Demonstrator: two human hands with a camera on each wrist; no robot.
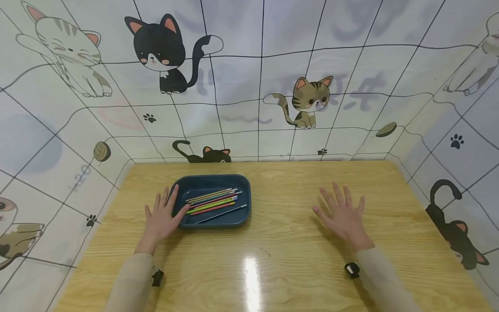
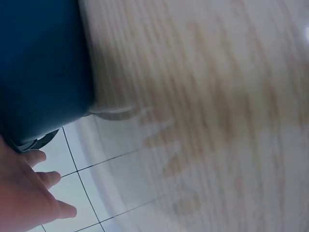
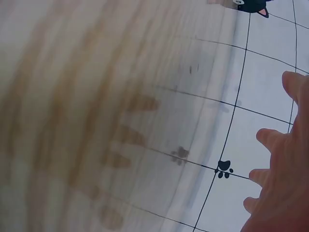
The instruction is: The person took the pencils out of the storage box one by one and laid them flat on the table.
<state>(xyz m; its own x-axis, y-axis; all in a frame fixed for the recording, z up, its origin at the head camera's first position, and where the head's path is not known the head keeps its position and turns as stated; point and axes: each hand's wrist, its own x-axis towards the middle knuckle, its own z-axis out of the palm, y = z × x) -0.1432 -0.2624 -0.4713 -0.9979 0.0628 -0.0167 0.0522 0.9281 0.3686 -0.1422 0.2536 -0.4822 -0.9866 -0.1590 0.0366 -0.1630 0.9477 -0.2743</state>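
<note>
Left grip spreads wide at the tray, right grip spreads over the desk, both holding nothing; lifting calls for a level tray, fingers clear of the pencils.

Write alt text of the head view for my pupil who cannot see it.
A person's left hand, spread open, is at the left side of a dark blue tray of pencils on a wooden table. The right hand, also open and empty, is over the table's right side; cartoon cats decorate the white gridded walls.
</note>
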